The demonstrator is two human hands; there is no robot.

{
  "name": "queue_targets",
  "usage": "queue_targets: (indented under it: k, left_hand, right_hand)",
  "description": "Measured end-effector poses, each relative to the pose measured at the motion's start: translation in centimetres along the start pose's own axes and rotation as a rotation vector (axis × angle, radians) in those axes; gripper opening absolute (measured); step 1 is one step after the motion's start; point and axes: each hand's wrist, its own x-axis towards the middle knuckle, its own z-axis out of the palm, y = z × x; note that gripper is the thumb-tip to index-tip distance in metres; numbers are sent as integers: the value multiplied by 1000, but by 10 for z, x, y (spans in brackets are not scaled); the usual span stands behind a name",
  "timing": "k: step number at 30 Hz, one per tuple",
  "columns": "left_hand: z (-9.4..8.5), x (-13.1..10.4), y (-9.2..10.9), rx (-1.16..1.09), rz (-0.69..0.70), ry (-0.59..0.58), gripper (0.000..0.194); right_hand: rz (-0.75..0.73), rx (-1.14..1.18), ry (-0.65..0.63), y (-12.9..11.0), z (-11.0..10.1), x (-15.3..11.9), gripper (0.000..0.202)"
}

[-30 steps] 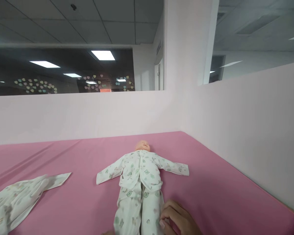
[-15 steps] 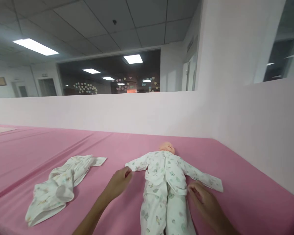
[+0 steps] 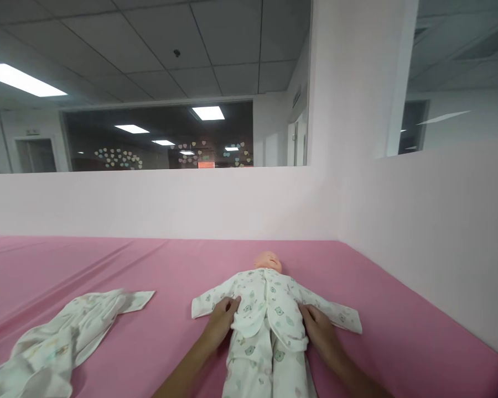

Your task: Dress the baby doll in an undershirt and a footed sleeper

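Observation:
A baby doll (image 3: 268, 261) lies on its back, dressed in a white printed baby jacket (image 3: 249, 293) and matching baby trousers (image 3: 249, 365). The jacket's two front panels lie over the top of the trousers, and its sleeves spread out to both sides. At the jacket's left side, below the armpit, my left hand (image 3: 221, 323) is closed on the fabric. My right hand (image 3: 321, 334) pinches the opposite side edge beneath the other sleeve. The fingertips are partly hidden against the cloth.
A second white printed baby garment (image 3: 70, 337) lies crumpled on the left of the pink sheet (image 3: 170, 276). Low white walls (image 3: 149, 204) with windows above them meet in a corner behind the doll.
My left hand has moved right from beside the sleeve cuff to the jacket's side. My right hand has moved up along the other side. The view has turned slightly right.

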Motion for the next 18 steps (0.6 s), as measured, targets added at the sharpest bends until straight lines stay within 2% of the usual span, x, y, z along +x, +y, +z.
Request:
queue_targets:
  k: [3,6,9,12,15,18]
  left_hand:
    - [-3,-5,11,57,92,62,47]
    - [-2,3,41,206,121,72,41]
    - [15,28,76,485,104,11,36]
    - [41,57,99,583,74,-37,30]
    - [63,76,107,608,47,-22,22]
    - [72,83,103,624,37,-12,21]
  right_hand:
    - [-59,-24,35,5,11,0,40]
    - [-80,-39,39,9,15,-2,40]
    - [-73,-29,23,10,14,-3,39]
    - [-80,4,24,11,13,-5,36]
    - [-110,4,35,12,14,-6,34]
    - [-119,-25,48,15,17,-7,35]
